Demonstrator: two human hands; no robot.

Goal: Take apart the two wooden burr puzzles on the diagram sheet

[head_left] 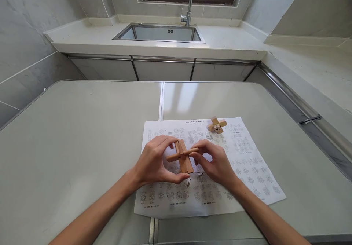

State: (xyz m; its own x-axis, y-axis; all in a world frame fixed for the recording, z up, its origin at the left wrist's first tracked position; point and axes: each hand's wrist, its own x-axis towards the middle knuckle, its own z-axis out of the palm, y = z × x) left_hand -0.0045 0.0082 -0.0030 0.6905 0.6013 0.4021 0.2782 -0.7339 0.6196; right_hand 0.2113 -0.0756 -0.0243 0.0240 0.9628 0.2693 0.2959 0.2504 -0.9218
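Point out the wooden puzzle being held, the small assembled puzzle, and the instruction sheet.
wooden puzzle (183,157): head view, crossing of its bars.
small assembled puzzle (217,125): head view, its centre.
instruction sheet (247,164): head view, bare right part.

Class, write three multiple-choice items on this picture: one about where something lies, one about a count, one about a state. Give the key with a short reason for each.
1. Where does the small assembled wooden puzzle lie?
A. in the sink
B. on the printed sheet, near its far edge
C. on the floor

2. How many hands touch the wooden cross piece?
A. none
B. one
C. two

3. How is the wooden cross piece placed?
A. held up above the sheet
B. lying flat and untouched on the table
C. standing in the sink

Key:
1 B: it rests on the printed sheet, beyond the hands.
2 C: the left hand and the right hand both grip it.
3 A: fingers of both hands hold it over the sheet on the table, well short of the sink.
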